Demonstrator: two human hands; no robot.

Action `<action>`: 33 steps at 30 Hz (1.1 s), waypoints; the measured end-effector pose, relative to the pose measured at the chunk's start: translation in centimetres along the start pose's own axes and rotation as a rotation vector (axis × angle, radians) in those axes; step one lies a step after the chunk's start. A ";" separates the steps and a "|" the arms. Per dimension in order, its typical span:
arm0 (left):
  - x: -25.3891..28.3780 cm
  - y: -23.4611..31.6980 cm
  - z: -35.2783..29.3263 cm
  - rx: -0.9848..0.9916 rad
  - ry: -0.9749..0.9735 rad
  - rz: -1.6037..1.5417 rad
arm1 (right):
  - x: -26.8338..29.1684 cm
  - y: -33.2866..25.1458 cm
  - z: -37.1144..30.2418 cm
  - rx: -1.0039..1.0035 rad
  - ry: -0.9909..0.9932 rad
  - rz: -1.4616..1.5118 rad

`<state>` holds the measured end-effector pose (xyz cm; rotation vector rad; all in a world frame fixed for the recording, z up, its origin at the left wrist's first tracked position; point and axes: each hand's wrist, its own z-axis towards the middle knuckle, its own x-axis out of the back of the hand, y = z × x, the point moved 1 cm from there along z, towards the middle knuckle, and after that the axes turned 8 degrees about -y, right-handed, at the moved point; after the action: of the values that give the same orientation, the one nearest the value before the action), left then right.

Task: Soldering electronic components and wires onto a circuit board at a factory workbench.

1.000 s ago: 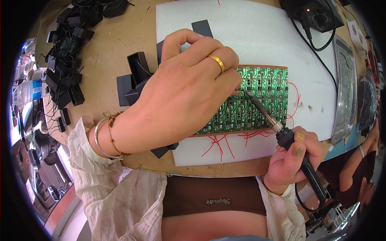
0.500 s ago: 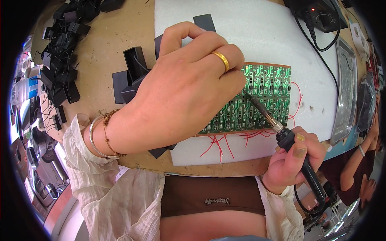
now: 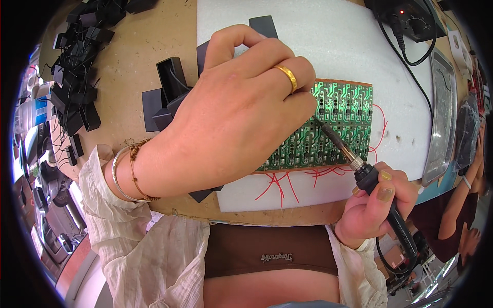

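Note:
My right hand [image 3: 377,205] grips a black-handled soldering iron [image 3: 365,177]. Its dark tip reaches up and left to the green circuit board panel [image 3: 341,118], close beside my left fingertips. Over the board's left part, my left hand [image 3: 251,97] is closed with its fingers bent down. What those fingers pinch is hidden behind the hand. Thin red wires [image 3: 280,186] stick out from the board's near and right edges. The board lies on a white foam sheet [image 3: 403,138].
Black plastic boxes [image 3: 171,77] lie left of my left wrist. A pile of black cased parts with wires [image 3: 77,97] runs along the table's left side. At the back right stands a soldering station [image 3: 411,20], with a metal tray [image 3: 440,118] nearer. Another person's arm [image 3: 454,210] shows at right.
My left fingers and the iron have shifted very slightly to the right. The iron's tip stays beside my left fingertips, and both grips look the same.

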<state>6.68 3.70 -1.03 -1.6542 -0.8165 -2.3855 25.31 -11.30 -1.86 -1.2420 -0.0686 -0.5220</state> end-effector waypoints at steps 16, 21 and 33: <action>-0.1 -0.1 0.0 -0.002 0.001 0.011 | -0.9 -0.9 1.0 -0.067 0.132 0.030; 0.0 -0.1 0.1 -0.003 -0.007 0.009 | -0.8 -0.3 0.6 0.000 0.183 0.018; 0.4 -0.1 0.1 -0.017 -0.021 -0.006 | -0.2 0.0 -0.1 0.012 0.178 -0.024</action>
<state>6.55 3.90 -0.72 -1.6880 -0.8089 -2.3896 25.10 -11.30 -2.00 -1.1799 0.0640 -0.6504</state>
